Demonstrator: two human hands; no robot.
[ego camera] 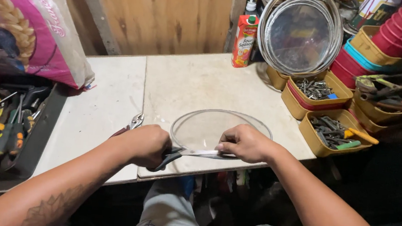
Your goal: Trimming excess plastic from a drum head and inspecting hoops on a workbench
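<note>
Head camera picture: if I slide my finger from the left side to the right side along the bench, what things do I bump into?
Tray of screwdrivers → pliers → left hand holding scissors → round clear lid → right hand → yellow tub of bits.

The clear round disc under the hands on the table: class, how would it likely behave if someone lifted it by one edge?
The clear round disc looks thin and flat, so it is probably light and might flex. Its glossy surface suggests it could slip. The right hand presses on its edge while the left hand works scissors, hinting it shifts easily.
</note>
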